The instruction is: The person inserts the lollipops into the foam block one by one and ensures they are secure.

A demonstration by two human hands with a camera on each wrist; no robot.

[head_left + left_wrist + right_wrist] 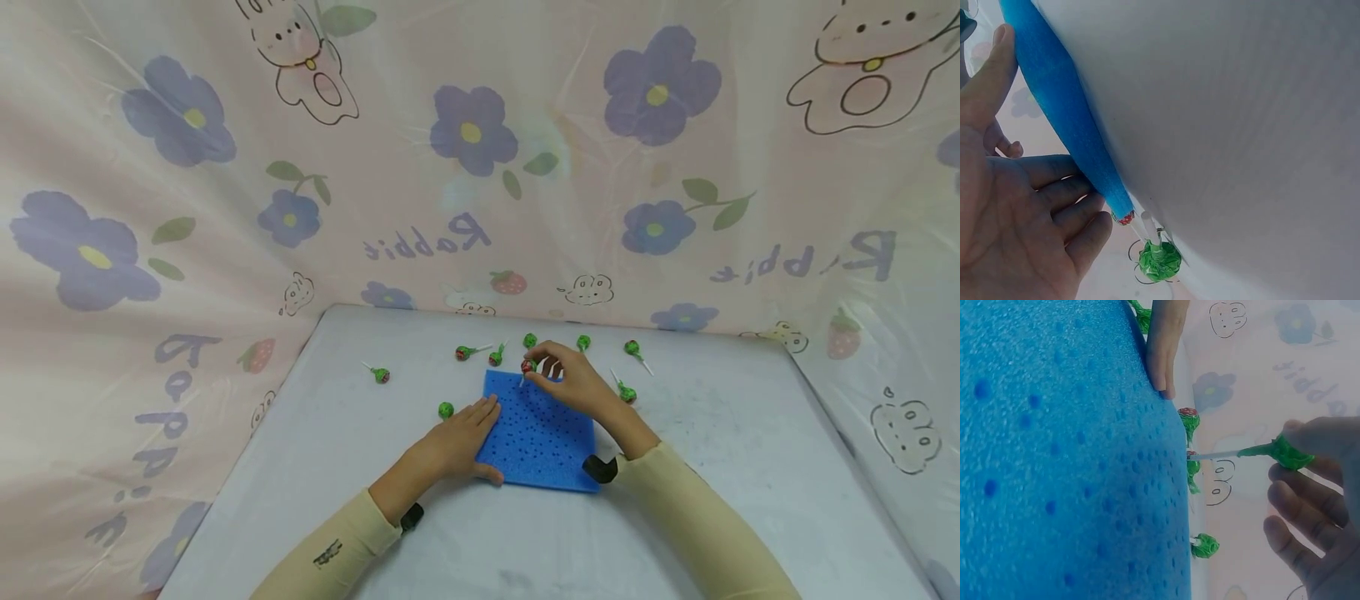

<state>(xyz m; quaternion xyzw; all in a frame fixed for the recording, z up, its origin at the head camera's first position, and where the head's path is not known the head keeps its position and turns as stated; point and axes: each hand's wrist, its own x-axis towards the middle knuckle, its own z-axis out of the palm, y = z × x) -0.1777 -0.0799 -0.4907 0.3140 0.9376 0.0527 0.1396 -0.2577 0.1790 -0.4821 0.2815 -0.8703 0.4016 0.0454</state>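
"Covering the forearms, the pale sleeves (697, 517) are nearest, yes?"

"Yes. Then the left hand (459, 442) rests on the left edge of a blue sponge (540, 450); its fingers are straight and not curled round anything."

"And the sponge?"

"It lies on the white table (300, 450) and has many small holes. One green lollipop (446, 410) is just beside the left hand's fingers."

"What is the right hand (568, 377) holding?"

"It pinches another lollipop (1291, 455) by the wrapped head, between thumb and fingers. This one is above the far part of the sponge, its stick pointing down. If the tip touches the sponge, I cannot tell."

"Where are the other lollipops (496, 358)?"

"Several lie scattered beyond the far edge of the sponge; one is well apart to the left, one near the right wrist."

"And the farthest thing?"

"A pink curtain (390, 179) with purple flowers (453, 137), behind the table."
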